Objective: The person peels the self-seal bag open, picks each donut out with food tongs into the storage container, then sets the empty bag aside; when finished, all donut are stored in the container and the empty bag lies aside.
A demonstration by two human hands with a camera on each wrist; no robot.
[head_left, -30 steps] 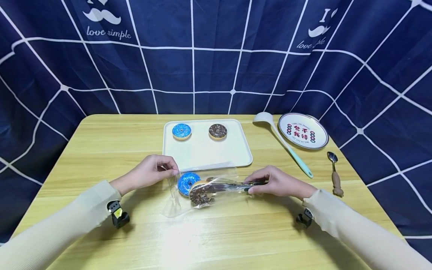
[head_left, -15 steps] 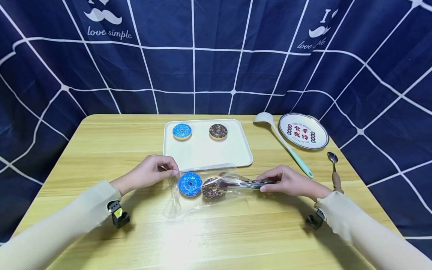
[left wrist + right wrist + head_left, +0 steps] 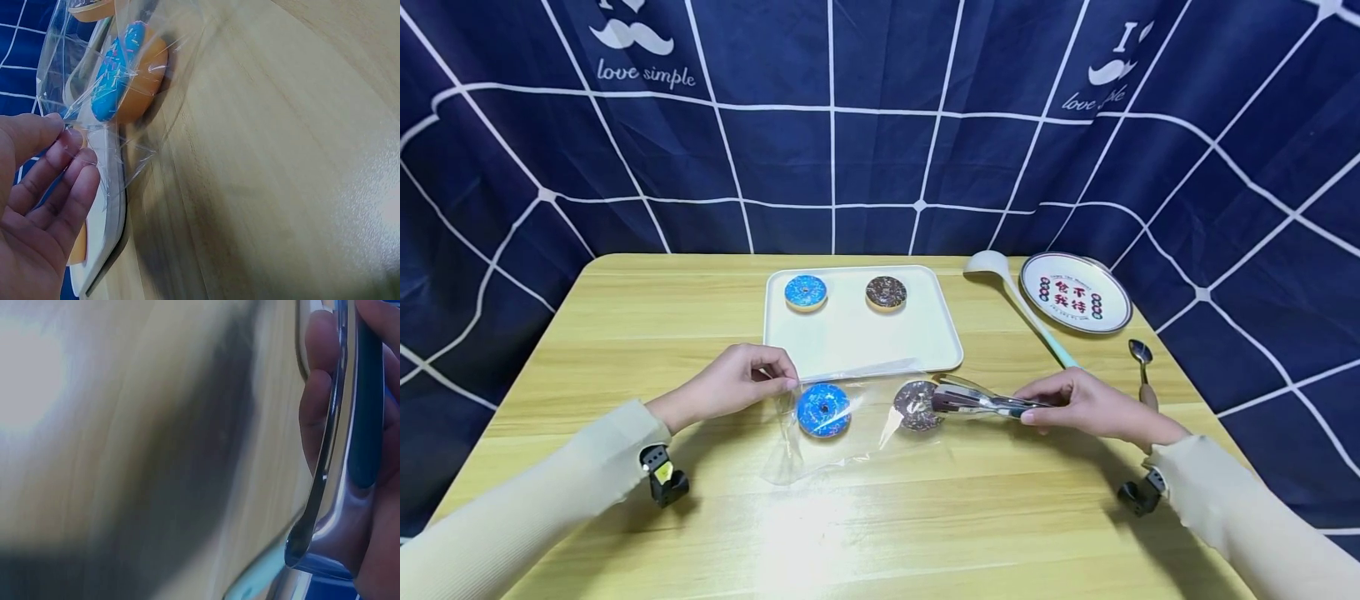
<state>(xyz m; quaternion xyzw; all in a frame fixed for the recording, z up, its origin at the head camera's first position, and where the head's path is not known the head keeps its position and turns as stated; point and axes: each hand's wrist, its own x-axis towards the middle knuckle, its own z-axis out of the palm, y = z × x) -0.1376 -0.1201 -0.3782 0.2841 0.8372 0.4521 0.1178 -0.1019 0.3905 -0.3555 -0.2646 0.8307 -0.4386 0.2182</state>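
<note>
My left hand pinches the edge of a clear plastic bag between thumb and fingers; the left wrist view shows the film at its fingertips. Inside lies a blue-frosted doughnut with sprinkles. Toward the bag's right end is a chocolate-frosted doughnut, seen partly through the film, with the tips of metal tongs at its right side. Those tongs are gripped in my right hand, and their bent end with a dark green grip fills the right wrist view.
Behind the bag, a white tray bears a blue doughnut and a chocolate doughnut. A ladle, a printed plate and a spoon lie on the right of the wooden table.
My right hand and the tongs have moved right, and the chocolate doughnut has travelled with them from beside the blue one toward the bag's right end. The left hand has stayed put.
</note>
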